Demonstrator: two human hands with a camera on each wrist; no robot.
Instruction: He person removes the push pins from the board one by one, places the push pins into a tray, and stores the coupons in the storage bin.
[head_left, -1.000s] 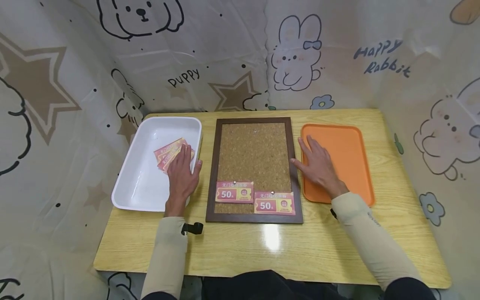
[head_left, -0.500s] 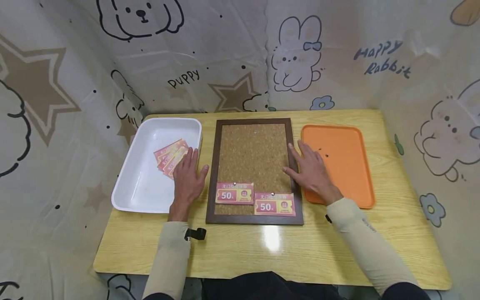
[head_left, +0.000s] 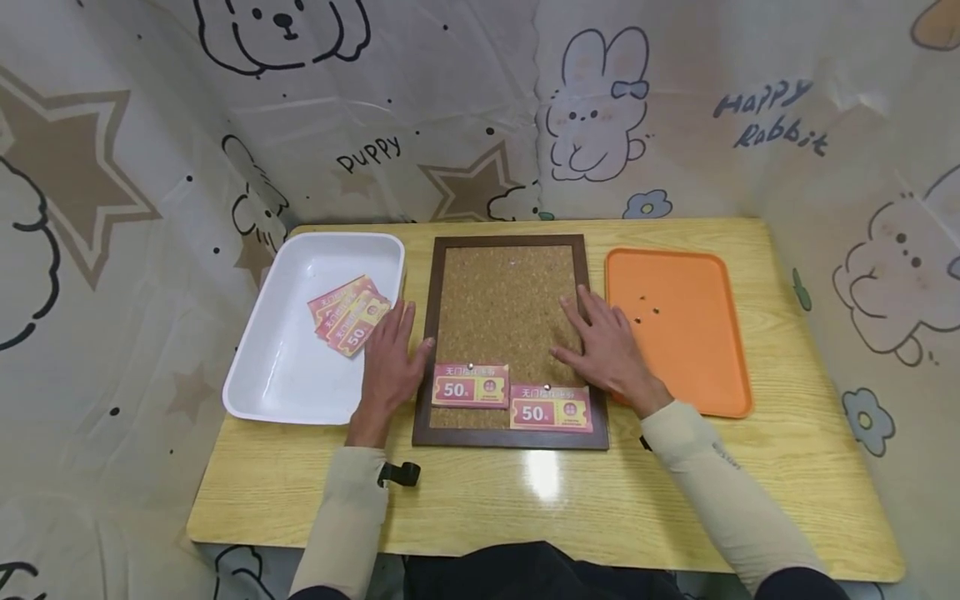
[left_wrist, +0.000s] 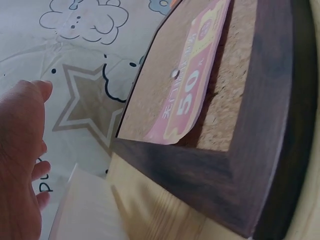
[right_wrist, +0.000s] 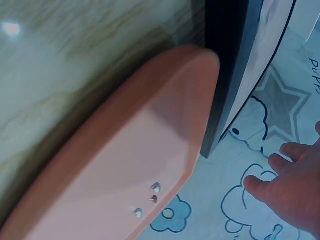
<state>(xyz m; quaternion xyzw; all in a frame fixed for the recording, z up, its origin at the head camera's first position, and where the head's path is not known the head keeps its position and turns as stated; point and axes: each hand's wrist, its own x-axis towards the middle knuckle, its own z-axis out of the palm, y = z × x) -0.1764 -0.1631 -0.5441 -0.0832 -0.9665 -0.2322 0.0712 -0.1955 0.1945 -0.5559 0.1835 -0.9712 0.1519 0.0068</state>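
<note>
Straddling the gap between the white tray (head_left: 277,367) and the corkboard (head_left: 510,308), the left hand (head_left: 392,371) held nothing, its fingers nearly straight and thumb apart; the right hand (head_left: 611,346), over the corkboard's right edge, had spread fingers and likewise held nothing; two pinned coupons (head_left: 470,387) sat low on the cork, loose coupons (head_left: 356,325) overlapped in the white tray, and three pins (right_wrist: 156,188) lay in the orange tray (head_left: 697,358); seemingly, pinning stood between placements; another would call for pinching one coupon and a pin.

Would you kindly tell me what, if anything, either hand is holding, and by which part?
Nothing is held: the left hand and the right hand both have outstretched fingers.
</note>
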